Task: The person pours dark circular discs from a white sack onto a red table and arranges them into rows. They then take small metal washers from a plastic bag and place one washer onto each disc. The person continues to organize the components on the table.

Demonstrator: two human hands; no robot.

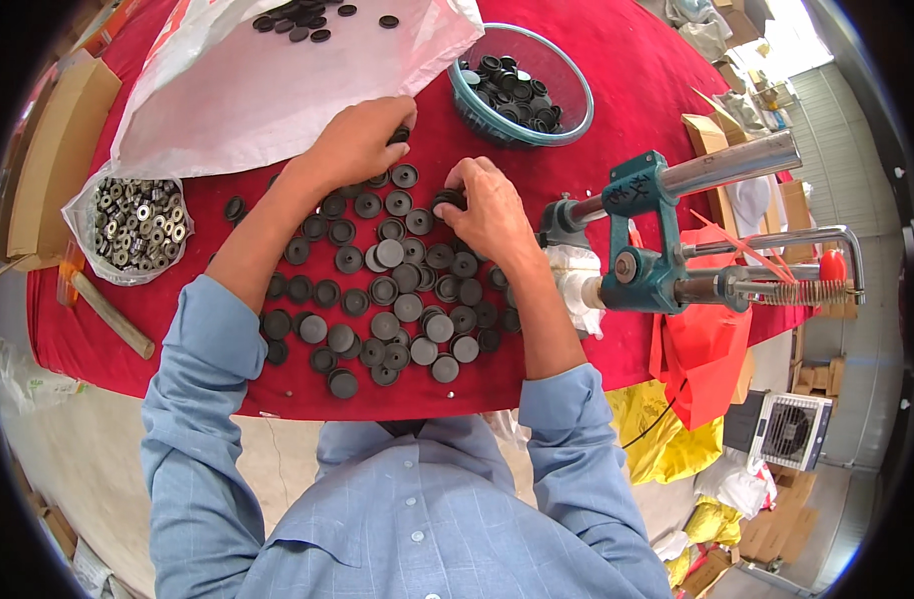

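My left hand [359,142] reaches to the edge of the white plastic sheet or bag, its fingers closed on a black round cap [401,135]. To its right, my right hand [491,214] pinches a few more black caps [448,202] between thumb and fingers. Below and between both hands, many loose black caps [385,291] lie on the red cloth [227,359], some hollow side up, some flat side up. More loose caps [299,17] lie on the white bag [212,115]. A teal-rimmed basket [577,132] beyond my right hand holds a heap of them.
A green hand press [644,250] with a steel lever stands right of my right forearm. On the left are a clear bag [80,215] of small metal rings, a stick-like rod [115,317] and a cardboard box [65,150]. A red bag [698,364] hangs by the table's right edge.
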